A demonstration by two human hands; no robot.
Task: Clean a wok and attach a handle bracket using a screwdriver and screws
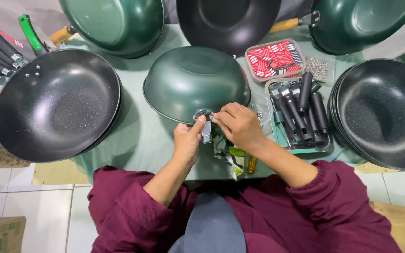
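Green wok (195, 82) lies upside down on the table (141, 136), directly ahead of both hands. Left hand (187, 140) pinches the metal bracket (206, 127) at its near rim; right hand (239, 125) pinches something small against it from the right.

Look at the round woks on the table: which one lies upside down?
The green metal wok at the centre, under both hands, left hand and right hand. Its domed underside faces up; every other wok shows its hollow inside.
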